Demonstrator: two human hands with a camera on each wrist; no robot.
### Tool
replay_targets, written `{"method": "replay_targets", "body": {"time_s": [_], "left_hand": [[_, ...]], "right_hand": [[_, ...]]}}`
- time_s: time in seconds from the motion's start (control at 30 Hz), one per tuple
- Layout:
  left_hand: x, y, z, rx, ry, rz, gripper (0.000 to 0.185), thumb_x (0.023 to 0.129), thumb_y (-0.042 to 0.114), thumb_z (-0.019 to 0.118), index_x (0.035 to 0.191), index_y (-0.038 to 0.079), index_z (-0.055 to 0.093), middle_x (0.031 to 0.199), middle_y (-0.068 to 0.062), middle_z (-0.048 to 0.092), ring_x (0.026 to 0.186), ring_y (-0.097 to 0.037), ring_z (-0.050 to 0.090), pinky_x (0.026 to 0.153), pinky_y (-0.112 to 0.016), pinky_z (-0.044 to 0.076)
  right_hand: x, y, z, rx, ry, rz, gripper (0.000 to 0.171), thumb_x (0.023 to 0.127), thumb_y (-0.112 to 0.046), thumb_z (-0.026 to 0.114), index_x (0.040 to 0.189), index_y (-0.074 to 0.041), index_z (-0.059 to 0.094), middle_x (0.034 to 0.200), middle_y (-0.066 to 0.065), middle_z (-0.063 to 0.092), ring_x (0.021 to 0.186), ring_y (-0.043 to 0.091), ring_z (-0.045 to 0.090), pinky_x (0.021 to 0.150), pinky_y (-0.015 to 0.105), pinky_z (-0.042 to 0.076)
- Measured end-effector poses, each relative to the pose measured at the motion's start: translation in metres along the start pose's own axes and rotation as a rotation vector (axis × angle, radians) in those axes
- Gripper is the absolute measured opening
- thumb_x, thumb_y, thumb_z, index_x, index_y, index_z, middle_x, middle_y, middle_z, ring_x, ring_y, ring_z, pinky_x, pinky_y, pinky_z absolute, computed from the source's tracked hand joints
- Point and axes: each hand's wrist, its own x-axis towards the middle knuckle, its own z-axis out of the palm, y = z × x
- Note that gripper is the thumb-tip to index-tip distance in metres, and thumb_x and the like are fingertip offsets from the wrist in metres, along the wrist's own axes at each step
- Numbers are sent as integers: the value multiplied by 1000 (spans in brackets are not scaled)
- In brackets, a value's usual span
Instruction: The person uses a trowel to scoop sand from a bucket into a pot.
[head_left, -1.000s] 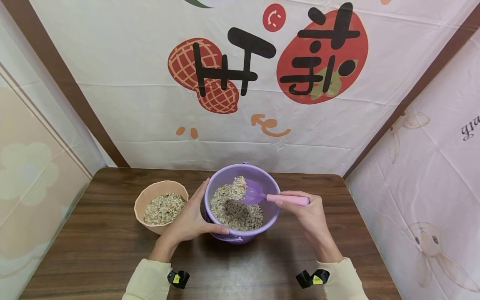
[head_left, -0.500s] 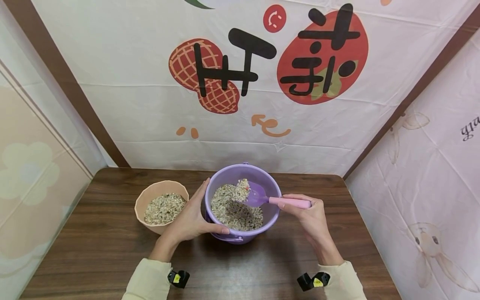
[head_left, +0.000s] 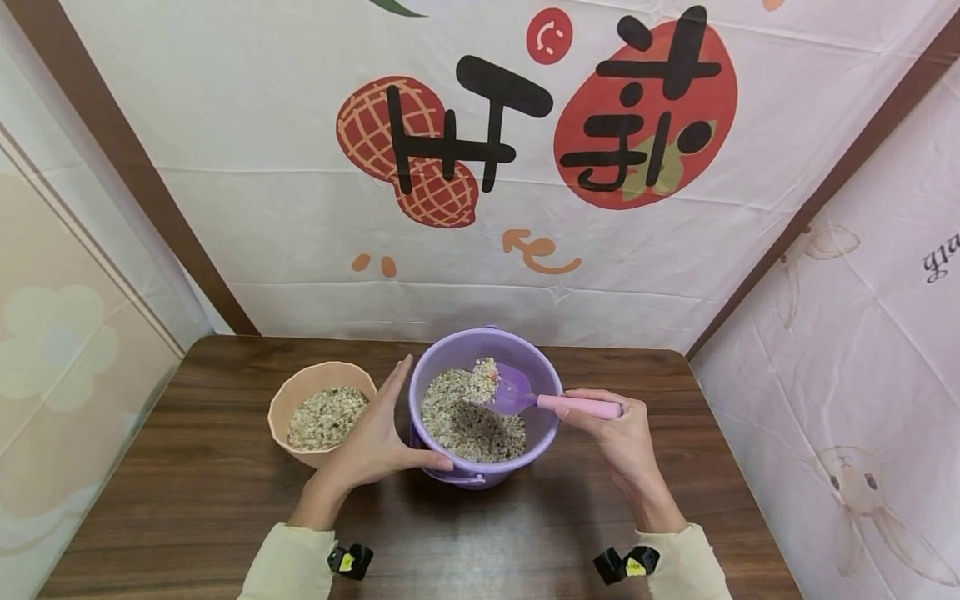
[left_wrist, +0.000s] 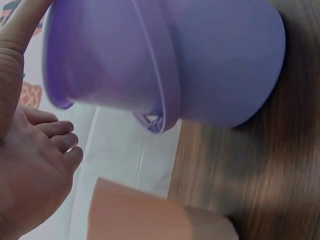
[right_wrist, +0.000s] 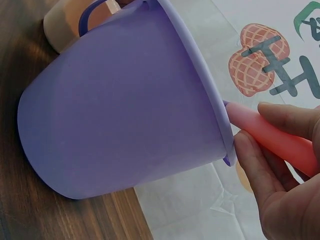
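Overhead, head view: purple bucket (head_left: 485,408) at mid-table (head_left: 187,492), grain inside. Left hand (head_left: 375,442) cups bucket's left wall, fingers straight. Right hand (head_left: 611,429) grasps pink handle of scoop (head_left: 525,397), grain heaped on blade. Peach bowl (head_left: 322,412) just left of bucket. Backdrop (head_left: 525,150) writing unreadable.
Left wrist view: fingers relaxed beside bucket (left_wrist: 165,65).
Right wrist view: fingers curl round handle at rim of bucket (right_wrist: 125,105).

This looks like a small staged booth rather than a lived-in room. A wooden table (head_left: 225,467) is boxed in on three sides by hung cloths: behind it a white sheet (head_left: 300,208) printed with a peanut (head_left: 408,154) and a strawberry (head_left: 645,117), to its right a rabbit-print cloth (head_left: 862,350), to its left a pale flowered panel (head_left: 60,367).
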Motion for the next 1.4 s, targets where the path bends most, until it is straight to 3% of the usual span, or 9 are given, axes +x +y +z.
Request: {"method": "replay_targets", "body": {"time_s": [0.17, 0.4, 0.67, 0.9, 1.03, 1.4], "left_hand": [[-10, -5, -16, 21, 21, -51, 149, 55, 58, 96, 165, 25, 1, 168, -16, 4, 151, -42, 16, 116, -63, 23], [-26, -24, -50, 68, 103, -71, 146, 63, 51, 95, 164, 20, -5, 167, -22, 5, 150, -45, 15, 114, -67, 25], [-45, -52, -76, 112, 213, -121, 145, 64, 48, 96, 164, 14, -4, 168, -21, 2, 149, -50, 12, 110, -75, 21], [-55, -73, -79, 149, 215, -179, 142, 67, 43, 95, 161, -1, -1, 162, -36, 7, 144, -58, 17, 108, -75, 23], [-59, -82, -78, 129, 225, -189, 138, 69, 43, 94, 162, 0, 0, 162, -35, 9, 145, -57, 17, 107, -76, 23], [-58, -89, -75, 104, 242, -207, 136, 70, 43, 94, 162, 1, 4, 162, -34, 13, 144, -57, 20, 106, -76, 24]], "right_hand": [[0, 0, 1, 20, -19, -17, 43, 80, -7, 86, 112, 16, 70, 97, 19, 75, 116, 34, 65, 94, 35, 54], [-1, -1, 1, 12, -25, -14, 43, 81, -6, 86, 114, 15, 69, 99, 19, 75, 117, 31, 65, 95, 34, 53], [-1, -1, 1, 4, -3, -4, 43, 80, -7, 87, 114, 14, 70, 97, 18, 76, 114, 28, 67, 94, 34, 53], [-2, -1, 3, 18, 16, 4, 45, 78, -8, 88, 113, 14, 70, 95, 18, 75, 114, 30, 66, 95, 34, 53], [-3, -1, 3, 20, 43, 8, 45, 77, -7, 89, 113, 15, 70, 93, 17, 76, 113, 28, 67, 93, 34, 53], [-2, -9, 13, 17, 10, 6, 47, 78, -7, 88, 116, 15, 69, 96, 16, 76, 113, 26, 66, 93, 33, 54]]}}
